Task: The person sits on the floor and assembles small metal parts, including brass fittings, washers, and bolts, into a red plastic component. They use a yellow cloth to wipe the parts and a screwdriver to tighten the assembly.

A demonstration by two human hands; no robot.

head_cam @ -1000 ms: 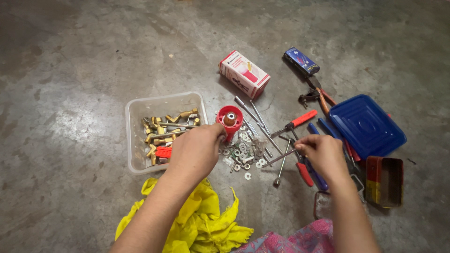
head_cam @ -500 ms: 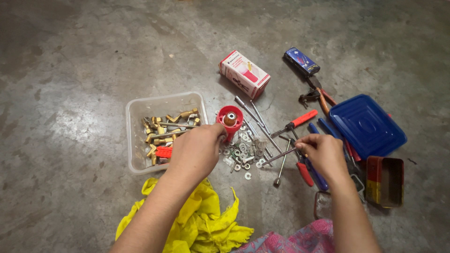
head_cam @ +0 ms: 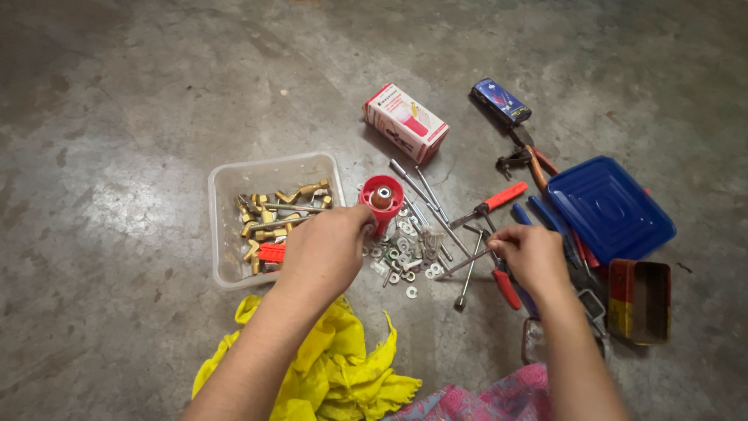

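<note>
In the head view, near the middle of the frame, the left hand (head_cam: 327, 249) has its fingers curled and closed around the lower part of a red plastic cone piece (head_cam: 382, 199), which stands upright on the floor with a brown round core at its top. Right of centre, the right hand (head_cam: 531, 253) pinches the end of a thin metal rod (head_cam: 461, 265) between thumb and fingers; the rod lies low and points to the left, towards the washers.

In my judgement, the cone piece could tip if the left hand pushes it sideways, because its base seems narrow and it stands among loose washers (head_cam: 405, 265). The rod is smooth and thin, so it may slip or turn in the pinch, and its free end could sweep the small washers away over the concrete floor (head_cam: 140, 117).

The floor is grey, rough and stained. The clear plastic tub (head_cam: 234, 179), left of the cone piece, has soft rounded corners and holds brass fittings, shiny and angular. At the right lies a blue plastic lid (head_cam: 608, 206), glossy and square. At the bottom lies a crumpled yellow cloth (head_cam: 343, 366), soft and folded.
</note>
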